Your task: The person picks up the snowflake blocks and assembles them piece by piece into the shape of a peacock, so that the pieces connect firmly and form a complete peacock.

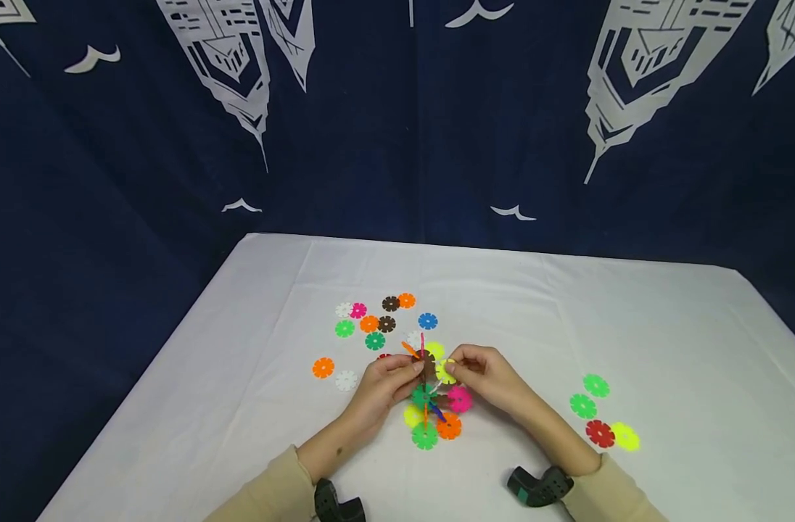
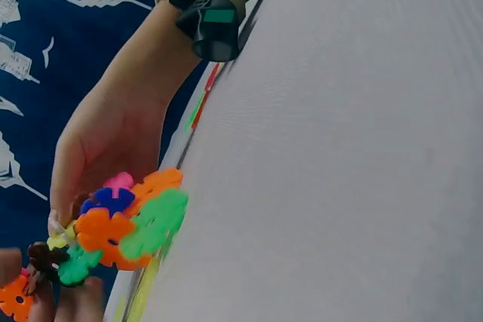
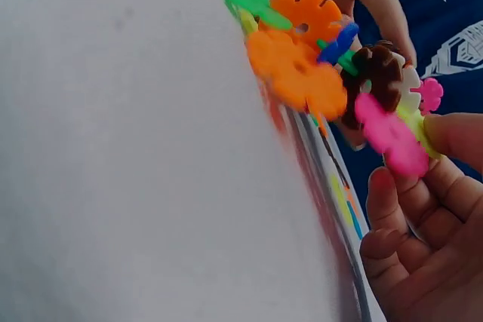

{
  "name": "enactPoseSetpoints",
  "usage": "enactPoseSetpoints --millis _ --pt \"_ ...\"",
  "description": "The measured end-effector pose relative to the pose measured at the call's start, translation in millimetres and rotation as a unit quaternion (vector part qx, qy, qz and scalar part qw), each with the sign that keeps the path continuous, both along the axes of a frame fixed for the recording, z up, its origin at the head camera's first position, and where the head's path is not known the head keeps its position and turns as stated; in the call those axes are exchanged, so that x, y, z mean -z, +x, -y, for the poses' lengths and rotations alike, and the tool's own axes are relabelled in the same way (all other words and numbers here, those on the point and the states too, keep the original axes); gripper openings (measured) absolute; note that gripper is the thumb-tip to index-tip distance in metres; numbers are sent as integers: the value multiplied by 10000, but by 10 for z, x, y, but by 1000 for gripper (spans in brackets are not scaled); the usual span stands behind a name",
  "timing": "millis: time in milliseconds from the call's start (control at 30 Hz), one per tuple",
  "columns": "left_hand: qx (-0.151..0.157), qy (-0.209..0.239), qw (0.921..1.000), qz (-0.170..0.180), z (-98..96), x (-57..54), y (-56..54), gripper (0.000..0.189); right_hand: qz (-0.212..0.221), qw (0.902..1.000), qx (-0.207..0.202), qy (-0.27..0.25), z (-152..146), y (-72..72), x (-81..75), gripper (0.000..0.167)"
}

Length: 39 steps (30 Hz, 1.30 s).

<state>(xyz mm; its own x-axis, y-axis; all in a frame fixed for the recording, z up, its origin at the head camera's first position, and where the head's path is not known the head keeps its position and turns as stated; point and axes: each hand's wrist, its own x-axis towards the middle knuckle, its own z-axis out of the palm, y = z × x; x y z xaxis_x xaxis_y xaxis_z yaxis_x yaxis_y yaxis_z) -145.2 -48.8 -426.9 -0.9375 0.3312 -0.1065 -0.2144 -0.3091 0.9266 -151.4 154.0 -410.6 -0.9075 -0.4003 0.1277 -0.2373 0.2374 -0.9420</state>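
A built-up cluster of notched plastic discs (image 1: 425, 397) is held over the table between both hands, its green, orange, blue, brown and pink pieces slotted together at angles. My left hand (image 1: 389, 380) grips its upper left side near a brown disc (image 3: 381, 73). With thumb and fingers my right hand (image 1: 492, 373) pinches a yellow disc (image 1: 446, 371) at the cluster's right side. A pink disc (image 3: 392, 135) beside it partly covers that yellow disc in the right wrist view. Only fingertips of my left hand show in the left wrist view.
Several loose discs lie beyond and left of my hands, among them a blue disc (image 1: 427, 320) and an orange disc (image 1: 323, 367). Right of my right forearm lie green discs (image 1: 583, 406), a red disc (image 1: 600, 434) and a yellow one. A patterned dark curtain (image 1: 371, 145) hangs behind the white table (image 1: 241, 435).
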Motion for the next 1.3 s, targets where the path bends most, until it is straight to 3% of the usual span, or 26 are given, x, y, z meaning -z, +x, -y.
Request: enactPoseSetpoints --millis 133,333,633,767,900,1033,1167,1233,1300 --pt "465 -156 9988 -13 -4 -29 12 35 161 9998 42 -129 7 -13 20 10" --pt "624 -146 9978 186 -15 -36 30 46 341 9989 5 -309 72 -6 16 14" --pt "904 -266 9952 278 -18 -41 28 30 119 9995 276 49 42 -31 -52 18" --pt "764 -154 9964 342 64 -26 9 22 63 9971 745 128 -21 -123 -74 20" --pt "387 -197 9980 451 168 -10 13 21 -181 9874 1223 985 11 -273 -25 15" --pt "279 -175 9986 424 191 -9 32 23 -783 9630 1186 2291 137 -404 23 25" --pt "185 -99 9987 470 151 -29 49 25 -934 9437 1105 2976 260 -443 -6 22" --pt "139 -63 9985 529 130 -37 53 25 -926 9434 1115 2982 273 -423 -16 20" --pt "84 -83 9985 538 111 -47 58 26 -941 9506 1148 2726 250 -394 -6 20"
